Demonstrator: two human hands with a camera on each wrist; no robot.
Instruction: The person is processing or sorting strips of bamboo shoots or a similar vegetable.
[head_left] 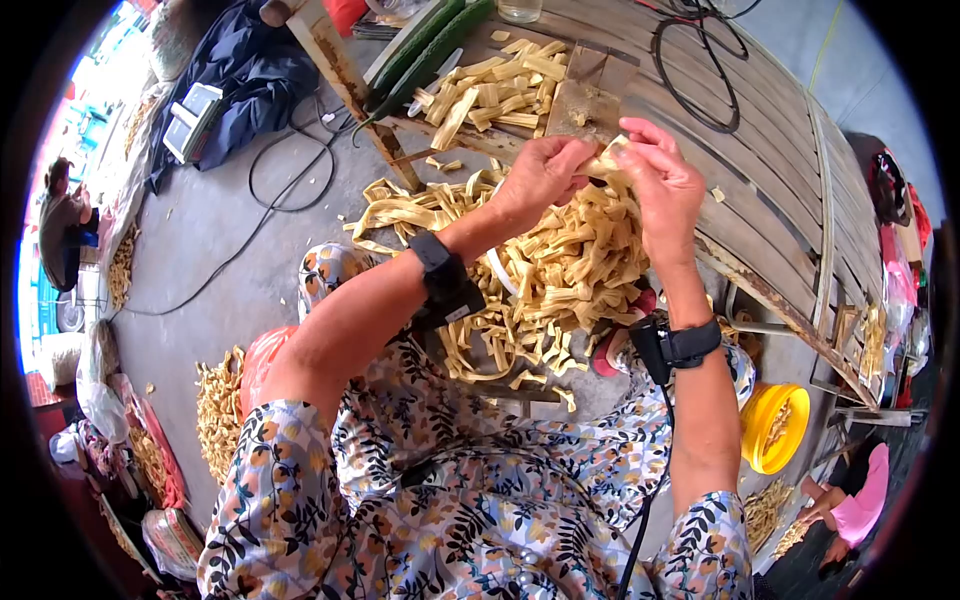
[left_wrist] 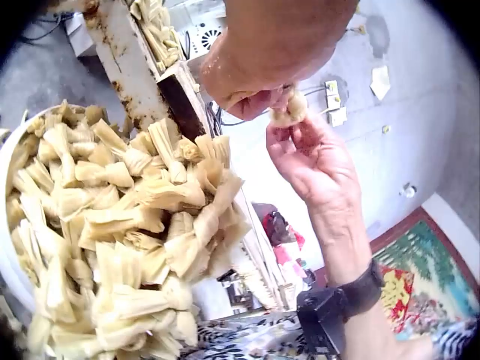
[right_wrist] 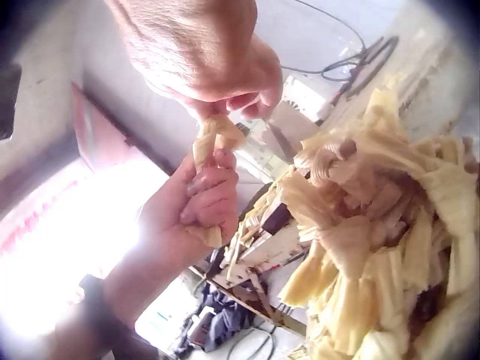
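Between both hands a pale yellow tofu-skin strip point(right_wrist: 204, 144) is bent into a loop, held above a heap of knotted tofu-skin pieces point(head_left: 585, 260). My left hand point(head_left: 545, 180) pinches one side of it, its fingers curled in the right wrist view. Opposite, the right hand point(head_left: 668, 190) pinches the other side between thumb and fingers. Part of the strip is hidden behind the fingertips. The knotted pieces overfill a white tub point(left_wrist: 16, 259), seen below the hands. Longer loose strips point(head_left: 400, 212) hang at its left side.
A slatted wooden table point(head_left: 770, 200) lies ahead, with cut tofu-skin pieces point(head_left: 500, 90), cucumbers point(head_left: 425, 60) and a black cable point(head_left: 690, 90). A yellow bucket point(head_left: 775, 430) stands at the right. Two other people are at the far left and far right.
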